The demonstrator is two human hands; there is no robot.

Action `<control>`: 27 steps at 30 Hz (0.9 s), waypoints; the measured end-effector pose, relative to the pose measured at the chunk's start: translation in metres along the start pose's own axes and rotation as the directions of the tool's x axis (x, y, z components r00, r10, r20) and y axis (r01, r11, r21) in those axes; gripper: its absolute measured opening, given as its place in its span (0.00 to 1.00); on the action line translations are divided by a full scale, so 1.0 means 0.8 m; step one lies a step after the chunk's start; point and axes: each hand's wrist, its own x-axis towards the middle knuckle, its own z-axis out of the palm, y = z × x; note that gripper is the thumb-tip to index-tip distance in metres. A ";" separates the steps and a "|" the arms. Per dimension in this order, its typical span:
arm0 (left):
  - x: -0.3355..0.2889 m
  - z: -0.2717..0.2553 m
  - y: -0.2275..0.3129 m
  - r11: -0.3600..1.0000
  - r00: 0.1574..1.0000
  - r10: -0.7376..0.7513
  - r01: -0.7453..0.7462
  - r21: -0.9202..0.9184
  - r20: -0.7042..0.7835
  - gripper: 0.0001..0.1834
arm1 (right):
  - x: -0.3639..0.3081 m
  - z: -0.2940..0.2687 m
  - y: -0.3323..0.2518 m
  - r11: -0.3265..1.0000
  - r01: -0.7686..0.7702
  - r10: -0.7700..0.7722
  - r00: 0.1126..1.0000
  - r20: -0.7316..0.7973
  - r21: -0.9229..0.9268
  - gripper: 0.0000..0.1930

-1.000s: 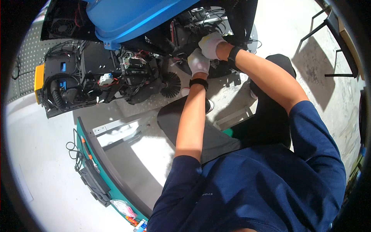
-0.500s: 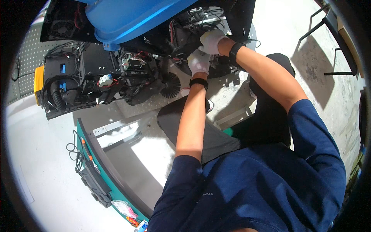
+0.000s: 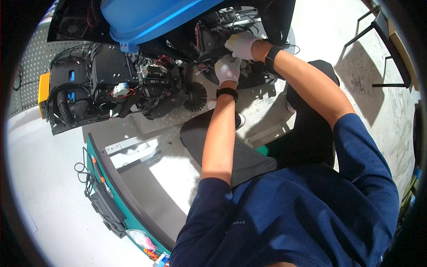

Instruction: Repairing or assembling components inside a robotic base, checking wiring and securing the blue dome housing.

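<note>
My left hand point(image 3: 227, 70), in a white glove, is in among the black parts and wiring of an opened machine point(image 3: 155, 84). Its fingers are curled, and whatever they grip is hidden. Just above it and to the right, my right hand point(image 3: 241, 45), gloved too, is closed with its fingers pointing left; I cannot make out anything in it. The two hands nearly touch. Over the machine to their left hangs a large blue plastic tank or cover point(image 3: 151, 22). A round black brush point(image 3: 195, 96) sits below and left of my left hand.
A green-topped table point(image 3: 109, 196) runs along the lower left, with a black flat case point(image 3: 106, 211), an orange-handled tool point(image 3: 98, 168) and a plastic bag point(image 3: 141, 239) on it. Thin cables loop through the machine. A black-framed chair point(image 3: 387, 49) stands at the upper right.
My right hand has shifted slightly left and my left hand has moved very little; both stay at the machine's innards. The whole view has shifted slightly.
</note>
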 end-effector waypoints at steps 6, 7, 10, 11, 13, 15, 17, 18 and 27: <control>0.001 0.010 -0.007 1.000 1.000 -0.024 0.024 -0.011 0.014 0.18 | -0.001 0.002 -0.011 0.999 -0.031 0.028 0.995 -0.096 -0.035 0.12; 0.001 0.011 -0.011 1.000 1.000 -0.026 0.026 -0.008 0.013 0.18 | -0.003 -0.001 -0.017 0.998 -0.039 0.035 0.995 -0.097 -0.041 0.12; 0.002 0.018 -0.018 0.995 0.999 0.039 -0.040 0.089 0.017 0.16 | -0.006 -0.008 -0.023 0.997 -0.054 0.049 0.995 -0.091 -0.056 0.12; 0.001 0.020 -0.020 0.994 0.999 0.052 -0.053 0.100 0.008 0.15 | -0.007 -0.010 -0.024 0.996 -0.059 0.053 0.995 -0.085 -0.066 0.11; 0.000 0.022 -0.019 0.992 0.998 0.065 -0.065 0.108 0.005 0.13 | -0.013 -0.019 -0.030 0.994 -0.083 0.079 0.995 -0.054 -0.069 0.11; 0.000 0.025 -0.019 0.996 0.996 0.080 -0.077 0.052 -0.047 0.12 | -0.016 -0.020 -0.030 0.992 -0.107 0.105 0.994 -0.027 -0.074 0.11; -0.001 0.028 -0.020 0.978 0.988 0.145 -0.135 0.160 -0.054 0.11 | -0.014 -0.011 -0.028 0.989 -0.102 0.094 0.993 -0.077 -0.106 0.12; -0.001 0.029 -0.021 0.946 0.977 0.205 -0.183 0.268 -0.057 0.10 | -0.012 -0.009 -0.027 0.989 -0.102 0.094 0.992 -0.079 -0.106 0.12; -0.004 0.026 -0.008 0.961 0.988 0.150 -0.141 0.237 -0.022 0.11 | -0.008 0.009 -0.034 0.981 -0.124 0.123 0.992 -0.013 -0.151 0.11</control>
